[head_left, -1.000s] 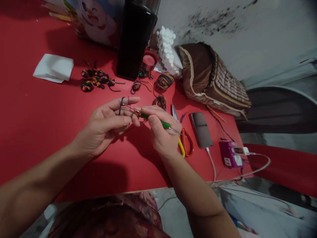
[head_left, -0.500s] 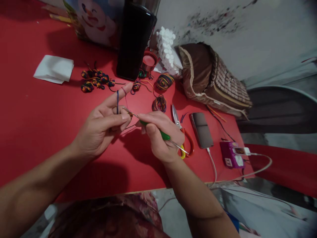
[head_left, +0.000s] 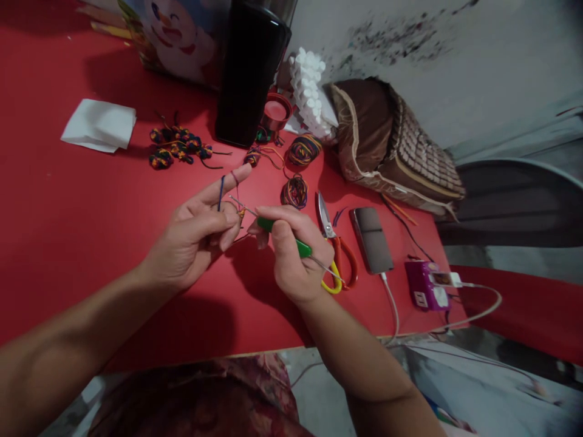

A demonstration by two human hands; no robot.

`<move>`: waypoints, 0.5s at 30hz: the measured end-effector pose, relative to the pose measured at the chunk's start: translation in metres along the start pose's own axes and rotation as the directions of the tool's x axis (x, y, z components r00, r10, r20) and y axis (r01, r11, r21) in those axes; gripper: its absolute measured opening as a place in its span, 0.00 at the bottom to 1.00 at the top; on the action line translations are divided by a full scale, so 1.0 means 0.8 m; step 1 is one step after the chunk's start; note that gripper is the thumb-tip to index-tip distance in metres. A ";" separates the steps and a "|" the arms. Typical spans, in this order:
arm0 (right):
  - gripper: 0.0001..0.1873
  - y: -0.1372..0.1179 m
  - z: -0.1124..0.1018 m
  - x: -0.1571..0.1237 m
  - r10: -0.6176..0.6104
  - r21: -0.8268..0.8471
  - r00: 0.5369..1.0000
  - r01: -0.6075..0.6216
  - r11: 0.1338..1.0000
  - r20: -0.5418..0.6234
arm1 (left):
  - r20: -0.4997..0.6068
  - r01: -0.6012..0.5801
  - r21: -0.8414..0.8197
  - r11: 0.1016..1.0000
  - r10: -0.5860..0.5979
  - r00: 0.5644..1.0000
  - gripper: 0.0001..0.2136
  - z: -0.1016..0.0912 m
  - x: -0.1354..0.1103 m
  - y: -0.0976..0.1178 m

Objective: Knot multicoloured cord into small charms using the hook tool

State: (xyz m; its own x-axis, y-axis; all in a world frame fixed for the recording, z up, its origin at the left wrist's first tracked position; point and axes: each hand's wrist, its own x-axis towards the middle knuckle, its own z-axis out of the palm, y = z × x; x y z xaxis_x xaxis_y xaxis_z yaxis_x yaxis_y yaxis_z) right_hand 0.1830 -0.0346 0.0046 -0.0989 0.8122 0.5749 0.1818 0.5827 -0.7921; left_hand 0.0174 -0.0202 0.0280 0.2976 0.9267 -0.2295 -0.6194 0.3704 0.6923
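Observation:
My left hand (head_left: 195, 233) pinches a small piece of crochet work (head_left: 241, 213) between thumb and fingers. Its index finger points out, with blue and purple yarn (head_left: 221, 193) looped round it. In my right hand (head_left: 298, 252) is a crochet hook (head_left: 285, 237) with a green handle, my fingers wrapped round the grip. The hook's metal tip lies close to the yarn by my left fingers. Two multicoloured yarn balls (head_left: 294, 192) lie beyond my hands. Crocheted pieces (head_left: 180, 147) in dark and orange yarn rest at the upper left.
Scissors (head_left: 327, 221) with red and yellow handles lie right of my right hand. Beyond them are a phone (head_left: 372, 240) on a white cable and a purple box (head_left: 426, 285). A black phone (head_left: 248, 79) stands upright at the back, near folded white paper (head_left: 99, 125) and a brown bag (head_left: 392, 133).
My left hand has shifted slightly right and down, its index finger lower. The hook has tilted a little, and its tip now shows apart from the left fingers.

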 end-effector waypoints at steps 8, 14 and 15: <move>0.13 -0.006 0.000 -0.002 -0.081 -0.128 0.996 0.085 0.988 0.031 | -0.063 -0.110 0.077 0.991 0.115 0.991 0.24 0.003 -0.003 -0.007; 0.15 -0.003 -0.003 -0.002 -0.139 -0.335 0.977 0.187 0.923 0.162 | -0.095 -0.087 0.106 0.991 0.097 0.991 0.26 0.006 -0.004 -0.014; 0.15 0.000 -0.002 -0.003 -0.142 -0.357 0.976 0.194 0.914 0.167 | -0.103 -0.079 0.097 0.992 0.089 0.991 0.26 0.007 -0.004 -0.016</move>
State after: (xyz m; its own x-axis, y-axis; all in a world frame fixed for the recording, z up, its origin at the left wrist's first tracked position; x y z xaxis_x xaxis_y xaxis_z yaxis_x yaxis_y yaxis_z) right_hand 0.1848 -0.0366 0.0040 -0.2861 0.7142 0.6388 0.4966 0.6806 -0.5386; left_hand 0.0285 -0.0284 0.0239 0.1650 0.9577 -0.2358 -0.5676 0.2877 0.7714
